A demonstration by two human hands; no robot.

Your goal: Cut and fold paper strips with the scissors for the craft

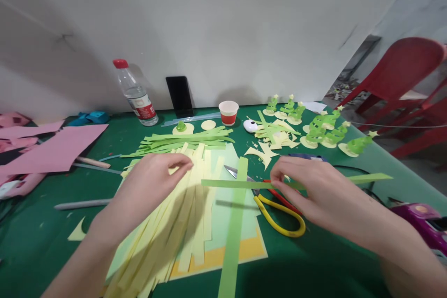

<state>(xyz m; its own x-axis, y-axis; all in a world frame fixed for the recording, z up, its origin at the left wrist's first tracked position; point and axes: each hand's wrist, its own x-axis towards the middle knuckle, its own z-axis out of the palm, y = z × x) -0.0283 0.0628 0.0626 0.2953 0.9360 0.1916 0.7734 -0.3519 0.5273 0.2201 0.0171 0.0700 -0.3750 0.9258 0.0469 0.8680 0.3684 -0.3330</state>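
My right hand pinches a long green paper strip that stretches level across the middle and out past the wrist to the right. My left hand hovers over pale yellow strips, its thumb and fingertips pressed together; whatever is between them is too small to make out. Another green strip lies lengthwise beneath the held one. Beside my right hand, scissors with yellow and red handles rest on the table. Behind the hands is a pile of narrow green strips.
Along the wall stand a water bottle, a black phone and a paper cup. Several small green paper trees are at the back right, near paper scraps. Pink sheets lie left, a purple tool right.
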